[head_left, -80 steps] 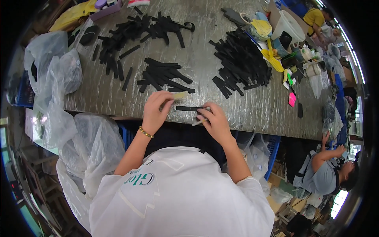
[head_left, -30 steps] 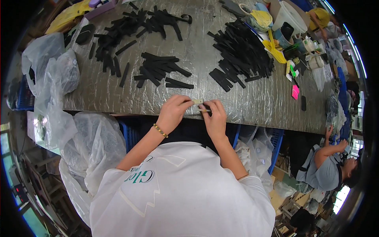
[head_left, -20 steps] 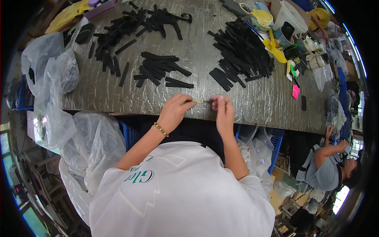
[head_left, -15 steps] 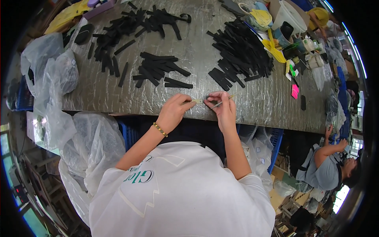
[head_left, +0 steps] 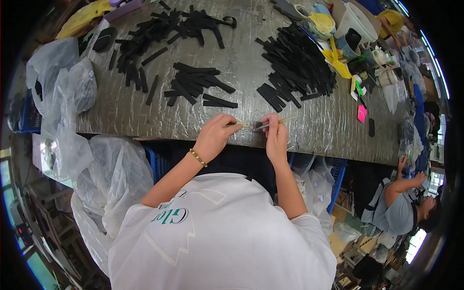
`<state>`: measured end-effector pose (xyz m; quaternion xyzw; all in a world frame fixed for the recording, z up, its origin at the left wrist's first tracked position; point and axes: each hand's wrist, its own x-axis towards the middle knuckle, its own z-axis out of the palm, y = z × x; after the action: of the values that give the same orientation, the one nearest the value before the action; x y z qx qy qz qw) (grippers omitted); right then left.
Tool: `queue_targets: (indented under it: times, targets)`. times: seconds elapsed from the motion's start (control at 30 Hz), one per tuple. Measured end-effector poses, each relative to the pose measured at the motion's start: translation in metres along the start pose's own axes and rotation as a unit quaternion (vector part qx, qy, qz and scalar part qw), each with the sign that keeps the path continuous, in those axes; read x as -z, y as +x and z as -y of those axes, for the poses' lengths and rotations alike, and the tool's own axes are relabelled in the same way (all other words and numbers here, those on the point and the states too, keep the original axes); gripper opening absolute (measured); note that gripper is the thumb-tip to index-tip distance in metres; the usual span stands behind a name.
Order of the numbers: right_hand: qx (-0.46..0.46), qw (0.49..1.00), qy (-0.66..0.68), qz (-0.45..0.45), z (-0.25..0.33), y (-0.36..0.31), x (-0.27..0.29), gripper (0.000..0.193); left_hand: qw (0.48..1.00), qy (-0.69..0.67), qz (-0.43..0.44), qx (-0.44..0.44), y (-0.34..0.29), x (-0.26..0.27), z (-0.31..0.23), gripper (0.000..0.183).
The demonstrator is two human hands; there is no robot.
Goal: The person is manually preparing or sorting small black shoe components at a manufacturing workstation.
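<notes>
My left hand (head_left: pixel 216 135) pinches a small, flat, pale-yellow strip (head_left: pixel 245 124) with dark marks, near the front edge of the table. What the strip lies on, if anything, I cannot make out. My right hand (head_left: pixel 275 135) grips a thin pen-like stick (head_left: pixel 288 118) between thumb and fingers. Its dark tip points left toward the strip, a short way off it. Beyond my hands lie short black strips: a small group (head_left: pixel 193 83) with a pair in front, and a large heap (head_left: pixel 299 63) to the right.
Another pile of black strips (head_left: pixel 145 41) spreads over the far left of the shiny covered table (head_left: pixel 159 123). Tubs and a white bucket (head_left: pixel 356 23) stand at the far right. Clear plastic bags (head_left: pixel 113 169) hang at the left. A person in grey (head_left: pixel 394 205) is at the right.
My right hand has drawn slightly right, away from the pale strip, and the stick now lies more level in its fingers. My left hand stays nearly in place.
</notes>
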<state>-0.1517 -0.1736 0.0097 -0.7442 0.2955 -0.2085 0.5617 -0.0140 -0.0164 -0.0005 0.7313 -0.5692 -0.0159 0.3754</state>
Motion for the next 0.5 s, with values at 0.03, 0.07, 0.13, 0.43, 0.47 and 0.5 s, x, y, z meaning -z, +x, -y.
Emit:
queue_targets:
  times: [0.03, 0.07, 0.13, 0.43, 0.47, 0.5]
  targets:
    - [-0.010, 1.000, 0.010, -0.001, 0.0028, -0.0017, -0.0020, 0.036, 1.000, 0.000, 0.000, 0.000, 0.0002, -0.0003, -0.0005, 0.033]
    - [-0.019, 1.000, 0.021, -0.001, 0.0045, -0.0026, -0.0036, 0.033, 1.000, 0.003, 0.000, 0.001, 0.0003, -0.0006, -0.0009, 0.034]
    - [-0.011, 1.000, 0.002, 0.014, 0.0013, -0.0019, -0.0059, 0.028, 1.000, 0.005, 0.001, 0.003, 0.0003, -0.0012, -0.0019, 0.034]
    - [0.038, 0.998, -0.047, 0.006, 0.0045, -0.0007, -0.0113, 0.018, 1.000, 0.023, -0.011, 0.008, -0.0008, -0.0038, -0.0023, 0.035]
    - [0.047, 0.997, -0.055, 0.004, 0.0050, -0.0003, -0.0113, 0.018, 1.000, 0.023, -0.012, 0.008, -0.0007, -0.0039, -0.0022, 0.035]
    - [0.047, 0.997, -0.055, 0.004, 0.0038, -0.0003, -0.0105, 0.018, 1.000, 0.022, -0.013, 0.009, -0.0006, -0.0039, -0.0022, 0.034]
